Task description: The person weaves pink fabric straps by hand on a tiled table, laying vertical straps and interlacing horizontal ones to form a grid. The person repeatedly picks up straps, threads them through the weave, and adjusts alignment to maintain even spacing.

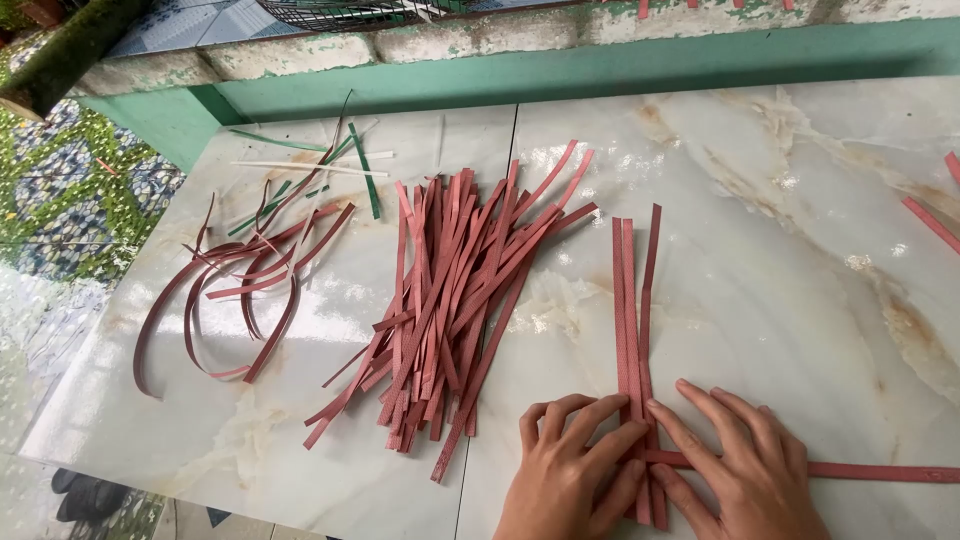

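Observation:
Three red plastic strips (630, 300) lie side by side, running away from me on the marble tabletop (780, 260). A horizontal red strip (870, 470) crosses their near ends. My left hand (575, 470) presses flat on the near ends of the upright strips, fingers spread. My right hand (740, 465) presses flat on the crossing, fingers pointing left over the horizontal strip. Neither hand grips anything; both hold the strips down.
A big heap of loose red strips (450, 300) lies left of the hands. Curled red strips (240, 290) and a few green and white strips (330, 165) lie at the far left. More red strips (930, 220) sit at the right edge. A green wall ledge (600, 70) runs behind.

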